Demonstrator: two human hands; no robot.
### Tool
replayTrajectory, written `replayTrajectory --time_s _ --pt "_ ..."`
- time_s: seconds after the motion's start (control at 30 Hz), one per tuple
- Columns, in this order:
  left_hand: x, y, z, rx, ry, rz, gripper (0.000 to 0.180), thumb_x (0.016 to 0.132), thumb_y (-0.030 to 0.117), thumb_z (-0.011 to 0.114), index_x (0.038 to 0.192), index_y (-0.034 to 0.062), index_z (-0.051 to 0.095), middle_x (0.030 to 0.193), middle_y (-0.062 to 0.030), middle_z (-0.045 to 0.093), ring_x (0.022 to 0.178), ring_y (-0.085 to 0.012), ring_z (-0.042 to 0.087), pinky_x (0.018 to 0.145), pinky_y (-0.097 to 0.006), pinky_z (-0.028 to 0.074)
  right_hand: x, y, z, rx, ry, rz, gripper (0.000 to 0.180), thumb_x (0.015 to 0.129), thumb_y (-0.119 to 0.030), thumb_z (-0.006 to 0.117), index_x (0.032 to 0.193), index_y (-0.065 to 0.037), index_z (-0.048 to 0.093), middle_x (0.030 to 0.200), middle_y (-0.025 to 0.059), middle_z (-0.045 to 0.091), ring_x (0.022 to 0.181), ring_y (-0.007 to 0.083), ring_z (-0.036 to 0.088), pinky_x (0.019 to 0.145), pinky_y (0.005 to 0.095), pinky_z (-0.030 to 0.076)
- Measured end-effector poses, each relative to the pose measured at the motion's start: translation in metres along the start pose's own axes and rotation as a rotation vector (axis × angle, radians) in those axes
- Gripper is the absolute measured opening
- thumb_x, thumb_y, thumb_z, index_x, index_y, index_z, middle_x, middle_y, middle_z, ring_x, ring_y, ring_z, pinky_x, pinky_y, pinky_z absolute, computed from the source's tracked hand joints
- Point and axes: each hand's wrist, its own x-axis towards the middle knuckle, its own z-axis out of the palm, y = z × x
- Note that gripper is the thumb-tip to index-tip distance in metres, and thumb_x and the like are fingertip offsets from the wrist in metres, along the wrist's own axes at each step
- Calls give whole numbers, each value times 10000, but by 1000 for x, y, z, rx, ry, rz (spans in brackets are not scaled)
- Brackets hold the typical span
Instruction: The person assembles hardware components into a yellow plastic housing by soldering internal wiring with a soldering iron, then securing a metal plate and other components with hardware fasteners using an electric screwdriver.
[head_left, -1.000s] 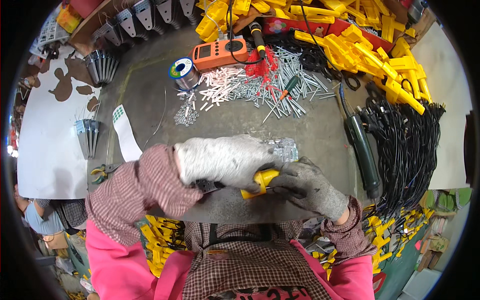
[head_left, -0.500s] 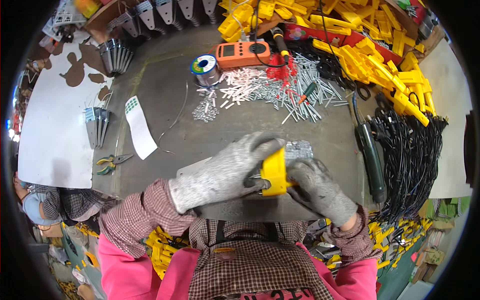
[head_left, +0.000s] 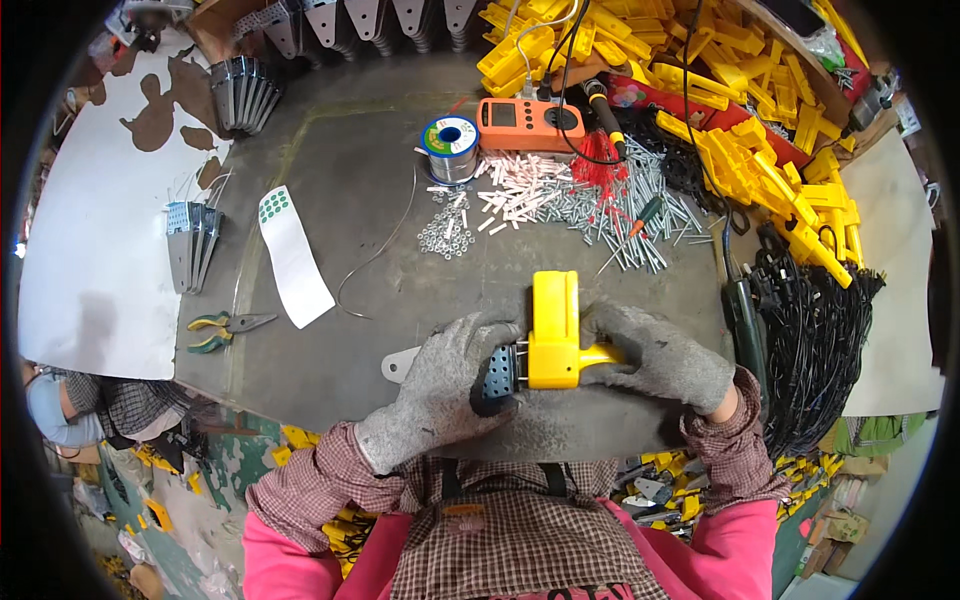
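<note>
Both my hands wear grey work gloves. Above the near part of the table, my left hand (head_left: pixel 440 385) grips a metal bracket (head_left: pixel 498 372) with a perforated end; its rounded tip sticks out past the hand on the left. Two thin metal pins or wires bridge the small gap between the bracket and a yellow plastic housing (head_left: pixel 555 330). That housing is held by my right hand (head_left: pixel 660 360), whose fingers close round its narrow right-hand stem. Part of the stem is hidden by the glove.
Beyond my hands lie loose screws (head_left: pixel 640 200), nuts (head_left: pixel 447 235), a solder spool (head_left: pixel 450 150) and an orange meter (head_left: pixel 530 122). Pliers (head_left: pixel 228 328), a white strip (head_left: pixel 297 265) and metal brackets (head_left: pixel 192 245) sit left. Yellow housings (head_left: pixel 765 165) and black cables (head_left: pixel 820 330) crowd the right.
The yellow housing has turned upright, its stem now showing at the right. My left hand has drawn back to its left side, exposing the perforated bracket. The whole view has shifted slightly.
</note>
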Motion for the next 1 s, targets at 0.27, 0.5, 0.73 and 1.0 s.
replayTrajectory --time_s 0.27,0.5,0.73,1.0 --pt "0 -2 0 -13 9 71 733 654 217 824 1290 64 494 1270 -166 542 1199 -378 526 1023 -485 417 19 -12 -18 32 -191 80 556 861 -310 725 1279 -18 502 1136 196 605 1054 367 600 918 416 477" --pt "7 3 3 -17 -10 20 752 621 339 888 1227 28 571 1189 -196 605 1120 -393 579 952 -486 463 10 1 -4 118 -45 38 352 833 -190 758 1102 -37 592 1055 97 602 966 247 587 867 352 475" --pt "-3 3 1 -13 4 -8 652 660 290 841 1201 55 562 1180 -181 590 1095 -374 576 930 -473 463 -102 50 -15 -688 833 811 495 842 -234 751 1265 -73 551 1148 217 552 1090 416 553 899 471 473" --pt "3 12 -1 -47 -21 3 623 678 260 798 1205 53 541 1198 -166 570 1141 -357 546 982 -474 430 -190 97 -84 -255 936 873 442 933 -246 669 1303 -38 546 1070 77 612 1011 247 609 950 339 471"
